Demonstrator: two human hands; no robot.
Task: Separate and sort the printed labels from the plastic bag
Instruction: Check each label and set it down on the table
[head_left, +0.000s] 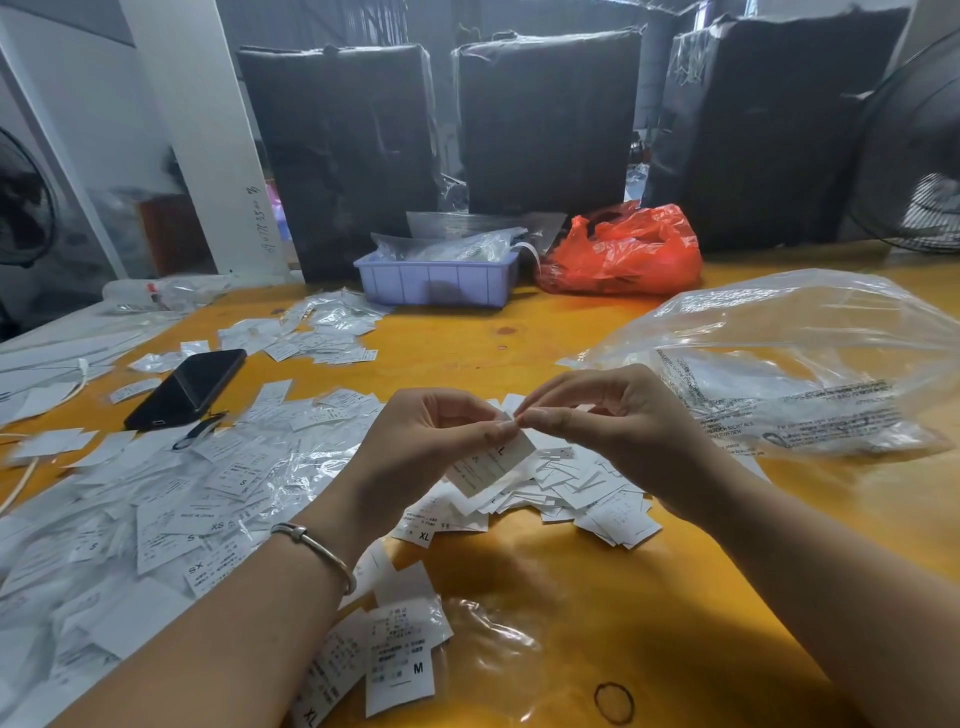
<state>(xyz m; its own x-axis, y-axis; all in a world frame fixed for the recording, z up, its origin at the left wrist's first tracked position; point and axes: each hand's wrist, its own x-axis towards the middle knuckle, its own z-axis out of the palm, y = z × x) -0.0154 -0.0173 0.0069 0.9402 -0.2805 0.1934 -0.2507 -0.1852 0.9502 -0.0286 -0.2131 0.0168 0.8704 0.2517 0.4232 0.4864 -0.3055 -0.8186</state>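
Two hands meet in the middle of the head view, above a yellow table (519, 343). The left hand (415, 447) pinches a small white label (491, 467) at its top edge, with the fingers curled in. The right hand (608, 415) has its fingertips pressed at that same top edge, thumb and finger tight together. The label hangs down tilted and shows a letter L. Its small print is too blurry to read. A silver bracelet (317, 551) sits on the left wrist.

Under the hands lies a small heap of white labels (587, 499), partly hidden by the fingers. A much bigger spread of labels and clear wrappers (171, 509) covers the left side of the table, and the picture edge cuts it off. More labels (400, 660) lie near the bottom, marked M and XL, half hidden by the left arm.

The big clear plastic bag (795, 358) lies on the table just to the right of the right hand. It has black print that is hard to read.

A black phone (189, 387) lies on the left. Farther back stand a purple tray (436, 283) and a red bag (623, 252). Behind them are three dark wrapped bundles (545, 124). A fan (914, 156) is cut off at the right edge.
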